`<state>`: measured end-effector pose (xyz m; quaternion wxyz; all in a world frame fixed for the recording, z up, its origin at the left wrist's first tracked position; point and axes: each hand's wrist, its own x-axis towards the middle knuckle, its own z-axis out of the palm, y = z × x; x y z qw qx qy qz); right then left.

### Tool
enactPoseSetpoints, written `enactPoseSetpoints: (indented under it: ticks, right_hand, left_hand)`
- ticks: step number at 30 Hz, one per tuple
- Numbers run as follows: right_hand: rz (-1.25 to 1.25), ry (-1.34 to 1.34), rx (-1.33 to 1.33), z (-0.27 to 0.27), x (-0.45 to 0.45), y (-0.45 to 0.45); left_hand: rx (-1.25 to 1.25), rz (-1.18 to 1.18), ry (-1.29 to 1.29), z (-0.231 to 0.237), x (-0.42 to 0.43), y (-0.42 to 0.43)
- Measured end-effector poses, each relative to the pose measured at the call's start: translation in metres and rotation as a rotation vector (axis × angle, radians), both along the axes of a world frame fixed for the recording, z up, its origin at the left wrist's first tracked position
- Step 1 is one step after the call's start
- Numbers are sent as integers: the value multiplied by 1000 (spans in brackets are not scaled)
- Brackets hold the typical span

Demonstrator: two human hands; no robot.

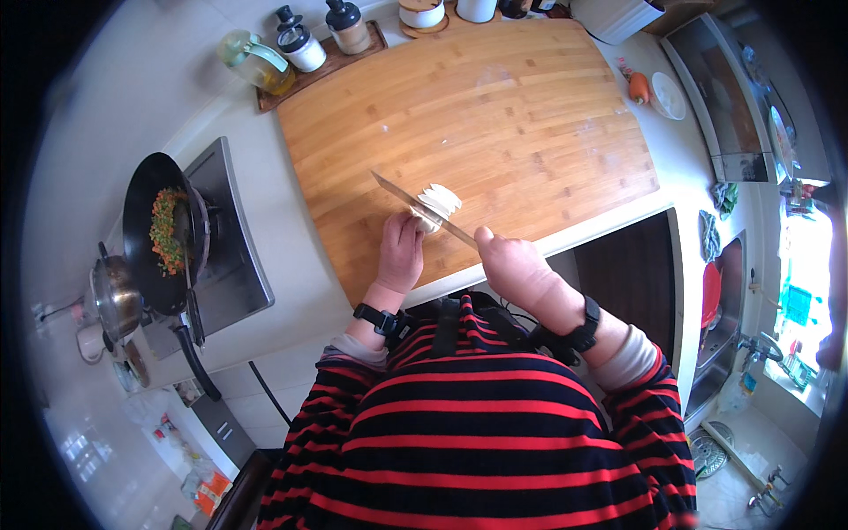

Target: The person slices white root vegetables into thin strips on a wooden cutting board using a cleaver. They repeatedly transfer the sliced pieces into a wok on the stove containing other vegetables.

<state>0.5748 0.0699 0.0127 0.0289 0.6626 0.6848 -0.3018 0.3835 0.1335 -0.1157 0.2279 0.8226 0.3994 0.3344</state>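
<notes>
My right hand grips the handle of a kitchen knife, whose blade slants up and left across a pale white food piece. My left hand holds the near end of that piece, its fingertips close beside the blade. Beyond the blade, several thin white slices lie fanned against one another. All of this rests on a large wooden cutting board, near its front edge. The knife's handle is hidden in my fist. What food the white piece is, I cannot tell.
Left of the board, a black wok with diced orange and green vegetables sits on a stove; its handle juts forward. An oil jug and seasoning jars line the back. A carrot and bowl lie right.
</notes>
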Motion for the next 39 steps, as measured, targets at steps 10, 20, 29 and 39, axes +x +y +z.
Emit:
enactPoseSetpoints:
  ticks: [10, 20, 29, 39]
  right_hand:
    - [30, -8, -12, -5, -12, 0]
    - [39, 24, 46, -5, -10, 5]
    - [55, -22, -29, 1, -11, -8]
    - [21, 26, 74, -19, -19, 17]
  left_hand:
    - [-10, -10, 0, -2, -2, 1]
    - [-44, 25, -21, -2, -3, -6]
    - [-16, 25, 12, -2, -3, -5]
    - [-74, 32, 18, -4, -9, -13]
